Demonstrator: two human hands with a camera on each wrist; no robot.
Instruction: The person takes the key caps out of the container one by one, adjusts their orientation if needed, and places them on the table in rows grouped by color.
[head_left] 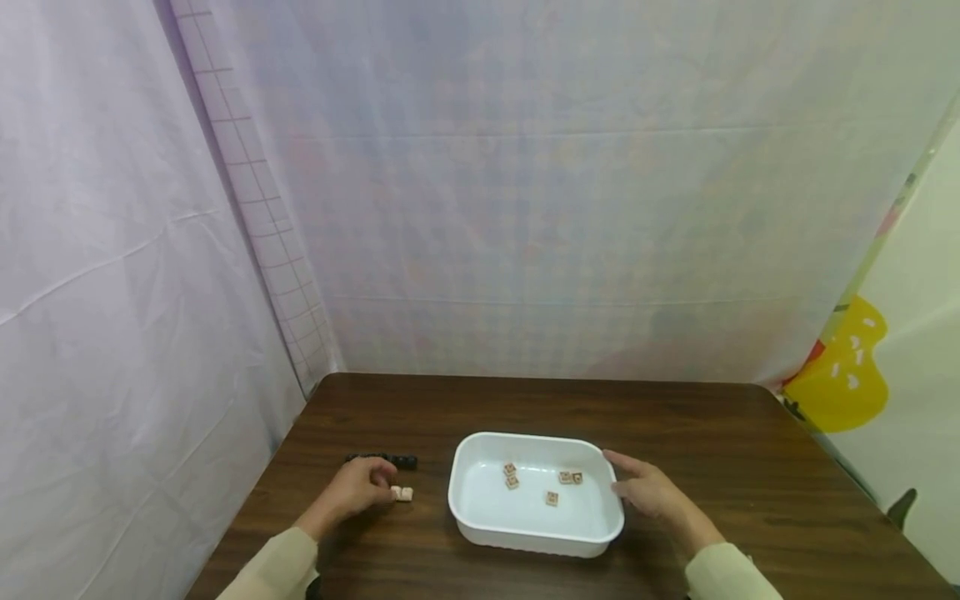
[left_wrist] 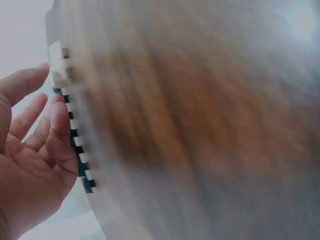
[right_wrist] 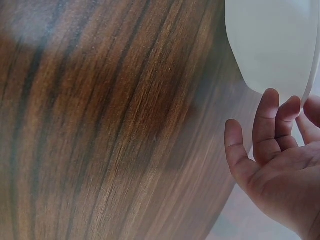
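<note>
On the left, my left hand (head_left: 363,485) is beside two small white cubes (head_left: 402,493), its thumb and fingers apart in the left wrist view with nothing pinched between them. Just beyond that hand lies a row of small black cubes (head_left: 405,461), partly hidden by the fingers. My right hand (head_left: 651,492) grips the right end of a white plastic basin (head_left: 536,540), with fingers and thumb at its rim. Inside the basin lie several small whitish cubes (head_left: 552,498) with brown markings.
Everything stands on a dark brown wood-grain table (head_left: 697,425). A pale curtain (head_left: 540,208) hangs behind its far edge, and a white sheet (head_left: 127,292) hangs along the left side. The right side has a white cloth with a yellow print (head_left: 840,383).
</note>
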